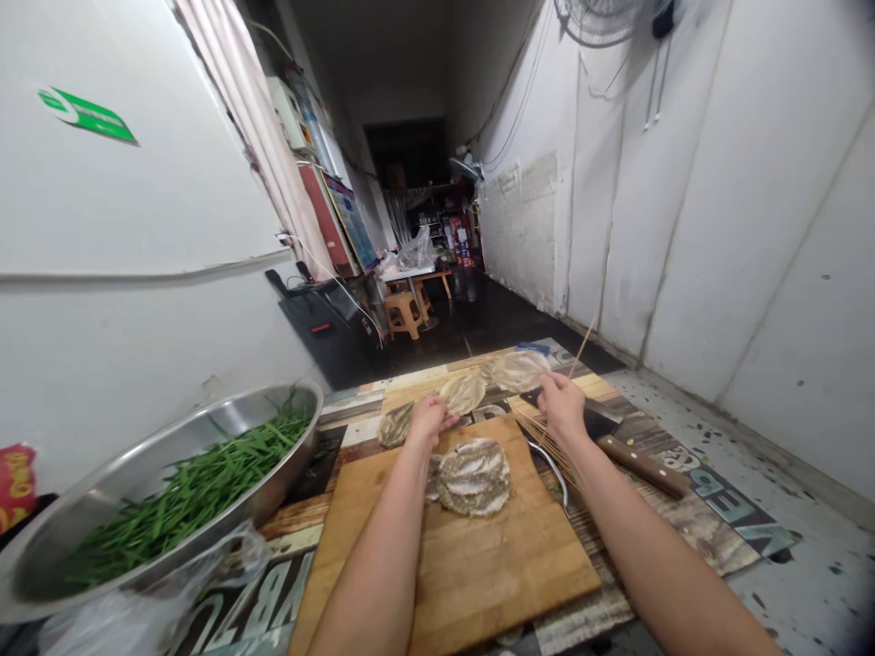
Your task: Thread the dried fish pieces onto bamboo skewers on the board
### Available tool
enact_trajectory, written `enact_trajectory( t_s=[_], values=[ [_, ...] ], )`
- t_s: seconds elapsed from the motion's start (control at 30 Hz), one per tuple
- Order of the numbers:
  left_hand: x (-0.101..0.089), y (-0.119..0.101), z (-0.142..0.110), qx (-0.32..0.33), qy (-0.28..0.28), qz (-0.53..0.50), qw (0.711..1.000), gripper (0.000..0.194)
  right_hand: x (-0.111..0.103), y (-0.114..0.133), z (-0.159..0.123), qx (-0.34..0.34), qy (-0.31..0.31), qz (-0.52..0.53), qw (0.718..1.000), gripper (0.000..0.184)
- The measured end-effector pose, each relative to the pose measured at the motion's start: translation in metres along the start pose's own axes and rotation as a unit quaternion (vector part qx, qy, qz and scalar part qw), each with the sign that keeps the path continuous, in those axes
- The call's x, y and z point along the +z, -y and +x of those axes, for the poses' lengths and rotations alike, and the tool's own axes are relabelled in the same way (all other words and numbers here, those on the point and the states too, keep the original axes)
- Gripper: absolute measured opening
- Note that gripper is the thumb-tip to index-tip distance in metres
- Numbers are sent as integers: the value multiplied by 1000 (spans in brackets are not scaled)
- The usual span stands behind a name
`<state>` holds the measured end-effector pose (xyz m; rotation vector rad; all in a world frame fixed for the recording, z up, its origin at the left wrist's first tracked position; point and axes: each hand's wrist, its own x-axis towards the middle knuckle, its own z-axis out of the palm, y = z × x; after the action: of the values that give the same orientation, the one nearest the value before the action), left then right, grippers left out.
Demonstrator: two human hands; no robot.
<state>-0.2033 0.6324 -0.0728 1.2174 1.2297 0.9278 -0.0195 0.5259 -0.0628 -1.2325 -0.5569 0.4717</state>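
Observation:
My right hand is closed on a thin bamboo skewer, whose end sticks up above the fingers. Its fingertips are beside a pale, thin, round food piece. My left hand has its fingers curled together beyond the cutting board's far edge, between a second pale round piece and a darker, wrinkled one. Whether it grips either is hidden. A grey-brown, wrinkled flat piece lies on the wooden cutting board, below my hands.
Loose skewers lie right of the board, near a wooden-handled knife. A large metal basin with cut green stalks stands left, with a clear plastic bag before it. Stools and a table are farther back.

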Motion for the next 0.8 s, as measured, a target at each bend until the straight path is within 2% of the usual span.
enact_trajectory(
  t_s=[0.1,0.17,0.27,0.33,0.37,0.43,0.47,0.53,0.6,0.67,0.73,0.8],
  values=[
    [-3,3,5,17,-22,24,999,22,4,6,-11,48,77,30,995,25],
    [-8,4,8,32,-40,53,997,24,4,10,-17,84,153,40,984,26],
    [-23,1,12,59,-89,116,987,28,3,12,-24,157,319,31,934,26],
    [-39,-3,13,92,-148,231,957,31,4,8,-27,185,400,-19,897,24],
    [-47,-4,13,100,-180,304,930,33,5,4,-28,188,408,-56,891,21],
    [-63,-5,14,72,-227,434,869,37,8,-5,-29,188,391,-118,893,13],
    [-69,-4,15,41,-237,469,850,40,9,-8,-29,188,378,-133,897,11],
    [-80,0,17,-13,-238,499,833,45,10,-12,-28,191,365,-132,902,11],
    [-85,6,20,-37,-226,497,837,45,10,-11,-25,193,362,-113,905,12],
    [-87,12,24,-47,-218,471,853,38,8,-8,-22,185,343,-98,916,17],
    [-89,16,28,-39,-220,408,885,33,7,-7,-20,172,317,-100,927,19],
    [-91,18,32,-8,-217,333,918,38,7,-11,-20,159,298,-125,933,17]
  ],
)
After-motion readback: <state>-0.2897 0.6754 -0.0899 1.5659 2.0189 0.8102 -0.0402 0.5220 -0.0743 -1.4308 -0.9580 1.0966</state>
